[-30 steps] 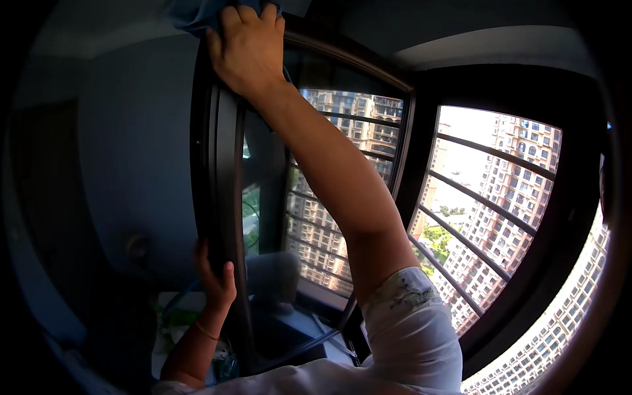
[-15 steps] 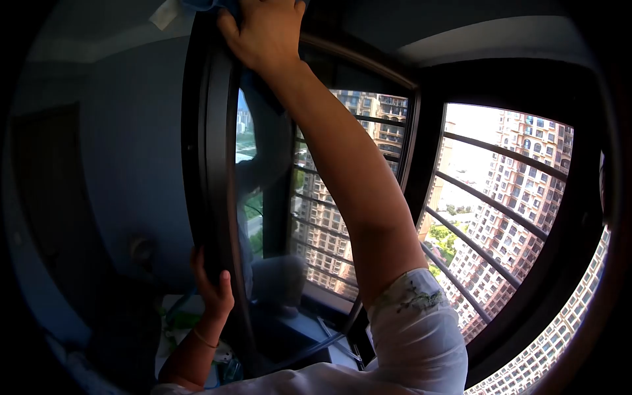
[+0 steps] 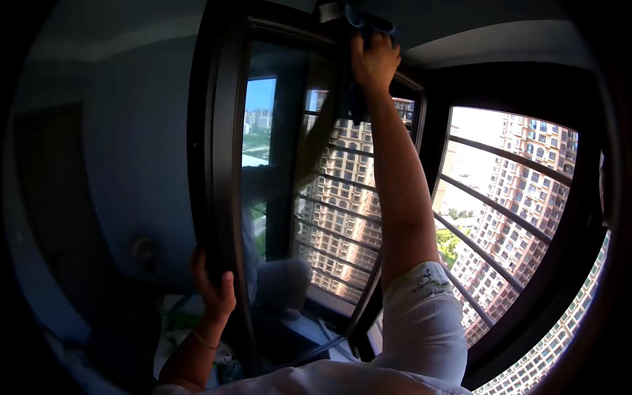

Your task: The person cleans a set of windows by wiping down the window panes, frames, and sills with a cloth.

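High up, my right hand (image 3: pixel 376 62) is closed on a blue cloth (image 3: pixel 374 25), which lies over the top edge of an open window sash (image 3: pixel 220 145). A pale piece hangs beside the cloth at its left. Part of the cloth seems to drape down behind my wrist, though it is dark there. Lower down, my left hand (image 3: pixel 216 293) grips the dark side frame of the same sash, thumb on the near side and fingers round the edge. The sash's glass pane (image 3: pixel 276 217) mirrors my arm and body.
Right of the sash is a window opening crossed by dark metal bars (image 3: pixel 500 204), with tall buildings (image 3: pixel 536 151) far below and beyond. The white sill (image 3: pixel 313 329) lies under the sash. Green and white items (image 3: pixel 181 322) sit low at the left, near a dark door (image 3: pixel 52 184).
My right hand has slid the cloth rightward along the sash's top, from the outer corner toward the hinge side. The left hand keeps its hold, and the view has shifted slightly.
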Tool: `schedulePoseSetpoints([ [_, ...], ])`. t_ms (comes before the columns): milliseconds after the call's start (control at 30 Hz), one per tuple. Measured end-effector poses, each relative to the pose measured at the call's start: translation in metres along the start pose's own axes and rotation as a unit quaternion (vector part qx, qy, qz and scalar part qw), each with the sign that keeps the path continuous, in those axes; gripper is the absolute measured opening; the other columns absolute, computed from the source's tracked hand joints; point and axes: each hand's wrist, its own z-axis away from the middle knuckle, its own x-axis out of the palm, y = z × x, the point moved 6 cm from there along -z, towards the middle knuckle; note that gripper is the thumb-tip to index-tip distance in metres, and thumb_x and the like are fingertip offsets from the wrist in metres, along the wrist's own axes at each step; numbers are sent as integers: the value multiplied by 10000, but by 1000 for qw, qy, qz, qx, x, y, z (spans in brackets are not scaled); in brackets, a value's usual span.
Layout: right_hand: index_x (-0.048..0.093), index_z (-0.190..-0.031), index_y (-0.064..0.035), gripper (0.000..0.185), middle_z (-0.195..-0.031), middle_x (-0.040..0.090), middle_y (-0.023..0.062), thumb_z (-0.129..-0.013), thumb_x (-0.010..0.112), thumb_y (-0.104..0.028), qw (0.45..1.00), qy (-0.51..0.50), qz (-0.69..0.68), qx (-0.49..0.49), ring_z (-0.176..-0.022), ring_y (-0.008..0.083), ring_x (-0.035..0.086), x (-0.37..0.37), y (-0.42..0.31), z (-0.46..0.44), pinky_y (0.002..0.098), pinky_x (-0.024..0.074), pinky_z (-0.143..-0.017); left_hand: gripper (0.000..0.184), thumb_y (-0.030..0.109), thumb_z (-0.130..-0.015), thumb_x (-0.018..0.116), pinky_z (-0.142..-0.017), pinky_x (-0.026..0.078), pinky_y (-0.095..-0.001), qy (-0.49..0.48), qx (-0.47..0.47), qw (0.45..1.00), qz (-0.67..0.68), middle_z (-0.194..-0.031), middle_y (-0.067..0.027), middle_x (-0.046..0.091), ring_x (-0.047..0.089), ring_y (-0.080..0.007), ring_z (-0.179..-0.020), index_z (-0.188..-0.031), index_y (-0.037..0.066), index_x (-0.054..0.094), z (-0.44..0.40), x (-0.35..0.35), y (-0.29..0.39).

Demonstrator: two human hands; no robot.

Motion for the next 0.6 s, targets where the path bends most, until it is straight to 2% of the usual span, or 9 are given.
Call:
schedulePoseSetpoints([
  [100,588,-1192,-43,535,-1232,563,182,-865,467,-449,990,-68,42,120,-1127,433,471,2,81,3,539,369,-954,754,554,-920,451,-1032,307,-473,0,0,1000,-4,-1345,-256,347,388,-369,-1230,-1345,-61,347,1,-2,4],
  [133,592,-1181,-31,548,-1237,557,189,-866,463,-461,991,-49,47,115,-1128,434,468,4,85,2,537,369,-954,751,550,-921,454,-1034,304,-473,5,6,1000,0,-1347,-259,348,388,-372,-1231,-1343,-63,349,-2,-1,5],
  [167,595,-1169,-19,562,-1241,552,197,-866,458,-472,992,-32,51,112,-1129,435,466,1,82,0,535,369,-953,754,551,-922,451,-1038,301,-473,6,3,1000,-3,-1352,-261,343,382,-375,-1238,-1346,-63,344,-3,0,4],
  [267,608,-1135,6,576,-1225,551,200,-864,460,-480,985,-100,69,123,-1104,429,471,4,30,1,526,368,-953,764,556,-923,443,-1051,287,-474,-4,-8,1000,-3,-1370,-264,328,364,-381,-1260,-1356,-63,328,2,1,0],
  [300,638,-1060,23,564,-1160,574,199,-861,468,-477,995,-68,39,67,-1078,420,471,4,-6,1,523,372,-934,769,559,-923,440,-1055,282,-473,-4,-10,1000,5,-1376,-263,322,357,-381,-1268,-1361,-62,321,2,2,-3],
  [333,628,-1004,66,590,-1117,581,242,-863,470,-484,994,-91,-41,32,-1089,432,472,-4,-46,-2,562,367,-925,774,563,-923,437,-1060,276,-473,-6,-12,1000,11,-1383,-262,317,350,-381,-1276,-1365,-61,314,3,4,-4],
  [367,634,-953,66,561,-1054,595,235,-865,474,-465,993,-82,-87,-22,-1053,408,490,-8,-84,0,554,378,-901,783,571,-922,433,-1065,270,-470,-6,-18,1000,23,-1390,-259,311,342,-376,-1285,-1370,-59,307,4,6,-5],
  [467,654,-971,-14,449,-1018,606,171,-843,510,-420,981,-26,-157,-112,-1022,355,481,-8,-169,0,495,360,-905,828,612,-910,420,-1082,247,-448,-15,-38,998,46,-1416,-238,293,313,-351,-1316,-1389,-49,280,4,5,-7],
  [600,655,-965,-31,406,-1022,600,168,-850,528,-399,978,-42,-161,-128,-1021,367,487,-11,-132,11,507,359,-900,852,632,-902,418,-1079,254,-440,-18,-37,998,45,-1421,-225,297,329,-343,-1310,-1390,-53,278,6,5,-13],
])
